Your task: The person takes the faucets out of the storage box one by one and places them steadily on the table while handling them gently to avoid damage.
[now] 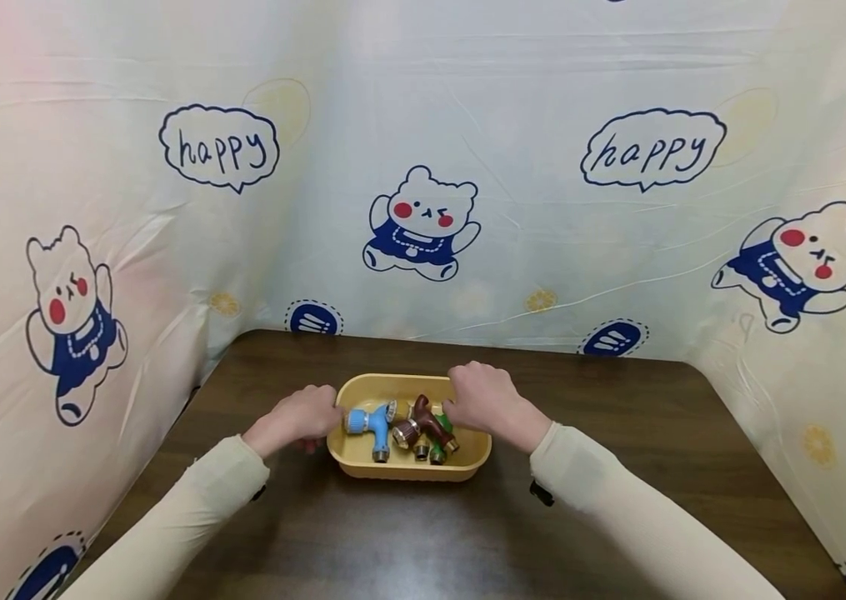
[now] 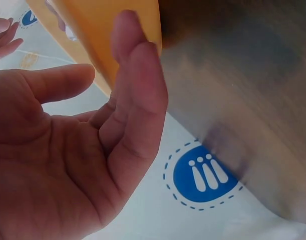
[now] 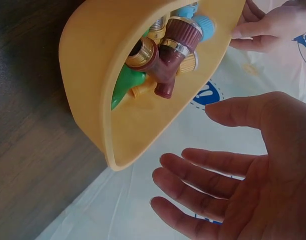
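Note:
A yellow plastic basin (image 1: 409, 472) holds several toy-coloured water taps. The blue tap (image 1: 379, 429) lies at its left, the brown tap (image 1: 430, 425) lies over the others, and parts of a green tap (image 3: 127, 82) and a yellow tap (image 3: 142, 88) show beneath. My left hand (image 1: 306, 414) is at the basin's left end, fingers bent loosely beside the outer wall; whether they touch it I cannot tell. By the right end is my right hand (image 1: 493, 402), its fingers (image 3: 193, 185) spread and apart from the rim in the right wrist view.
The basin stands on a dark brown wooden table (image 1: 618, 467). A pale printed cloth (image 1: 528, 158) hangs around the table's back and sides, close behind the back edge.

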### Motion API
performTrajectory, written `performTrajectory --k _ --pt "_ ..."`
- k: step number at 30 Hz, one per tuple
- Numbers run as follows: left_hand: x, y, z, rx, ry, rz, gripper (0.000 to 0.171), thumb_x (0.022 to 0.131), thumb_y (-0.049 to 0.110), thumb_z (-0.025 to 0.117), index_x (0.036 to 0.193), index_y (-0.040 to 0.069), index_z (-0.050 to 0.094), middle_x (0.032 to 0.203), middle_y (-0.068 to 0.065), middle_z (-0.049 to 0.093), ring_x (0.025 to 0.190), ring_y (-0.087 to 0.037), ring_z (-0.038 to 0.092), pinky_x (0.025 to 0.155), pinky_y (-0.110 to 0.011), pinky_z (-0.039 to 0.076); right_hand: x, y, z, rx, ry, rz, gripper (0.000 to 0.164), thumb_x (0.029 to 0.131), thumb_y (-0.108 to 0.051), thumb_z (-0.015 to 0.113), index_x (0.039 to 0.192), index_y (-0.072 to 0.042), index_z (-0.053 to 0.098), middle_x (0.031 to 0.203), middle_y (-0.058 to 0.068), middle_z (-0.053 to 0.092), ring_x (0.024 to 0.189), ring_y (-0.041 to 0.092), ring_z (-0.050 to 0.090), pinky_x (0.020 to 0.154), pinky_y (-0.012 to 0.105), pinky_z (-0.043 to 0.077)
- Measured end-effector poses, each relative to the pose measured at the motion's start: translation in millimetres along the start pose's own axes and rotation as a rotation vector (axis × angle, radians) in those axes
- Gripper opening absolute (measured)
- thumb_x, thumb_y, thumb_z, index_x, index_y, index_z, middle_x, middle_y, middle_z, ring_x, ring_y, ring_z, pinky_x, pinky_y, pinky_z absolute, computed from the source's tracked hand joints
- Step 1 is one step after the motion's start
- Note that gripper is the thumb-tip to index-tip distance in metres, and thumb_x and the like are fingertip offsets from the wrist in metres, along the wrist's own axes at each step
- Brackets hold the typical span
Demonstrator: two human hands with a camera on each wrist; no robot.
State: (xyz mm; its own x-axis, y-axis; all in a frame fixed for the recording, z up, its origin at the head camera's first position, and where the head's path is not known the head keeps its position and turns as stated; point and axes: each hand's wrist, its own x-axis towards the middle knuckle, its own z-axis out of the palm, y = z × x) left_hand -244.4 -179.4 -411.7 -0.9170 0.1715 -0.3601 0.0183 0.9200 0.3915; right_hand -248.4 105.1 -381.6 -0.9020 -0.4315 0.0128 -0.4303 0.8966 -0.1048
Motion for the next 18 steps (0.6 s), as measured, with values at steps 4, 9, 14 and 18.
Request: performTrajectory --k 4,9,14,18 --pt "1.6 0.5 3.4 0.001 -0.011 0.003 0.028 0.109 0.018 0.051 0.087 0.004 0.061 0.067 -0.011 0.065 0.051 -0.022 0.065 0.052 -0.039 0.058 -0.4 -0.6 1.5 0.000 -0.001 -0.003 0.030 0.094 -0.023 0.070 0.071 -0.012 0.053 0.059 -0.002 0.034 0.051 0.013 0.034 0.043 0.030 0.027" --pt "3.7 -0.3 6.6 -0.009 -0.026 0.010 0.028 0.110 0.020 0.053 0.088 0.004 0.061 0.067 -0.010 0.065 0.051 -0.021 0.064 0.050 -0.036 0.056 -1.5 -1.7 2.1 0.009 -0.009 -0.005 0.030 0.094 -0.024 0.069 0.072 -0.012 0.053 0.059 -0.002 0.033 0.050 0.013 0.031 0.044 0.030 0.025" --pt "3.6 -1.7 7.4 -0.020 -0.032 0.018 0.027 0.110 0.020 0.054 0.089 0.004 0.062 0.066 -0.010 0.065 0.050 -0.020 0.063 0.048 -0.034 0.055 -1.6 -2.1 3.4 0.010 -0.012 -0.002 0.033 0.094 -0.024 0.070 0.070 -0.013 0.050 0.059 -0.003 0.030 0.050 0.013 0.030 0.043 0.030 0.025" --pt "3.1 -1.4 7.0 -0.020 -0.031 0.021 0.026 0.110 0.018 0.054 0.089 0.004 0.061 0.067 -0.011 0.066 0.049 -0.020 0.063 0.047 -0.033 0.054 -1.2 -1.7 4.7 0.002 -0.011 -0.004 0.037 0.094 -0.024 0.069 0.067 -0.015 0.045 0.058 -0.003 0.029 0.050 0.013 0.028 0.044 0.030 0.024"
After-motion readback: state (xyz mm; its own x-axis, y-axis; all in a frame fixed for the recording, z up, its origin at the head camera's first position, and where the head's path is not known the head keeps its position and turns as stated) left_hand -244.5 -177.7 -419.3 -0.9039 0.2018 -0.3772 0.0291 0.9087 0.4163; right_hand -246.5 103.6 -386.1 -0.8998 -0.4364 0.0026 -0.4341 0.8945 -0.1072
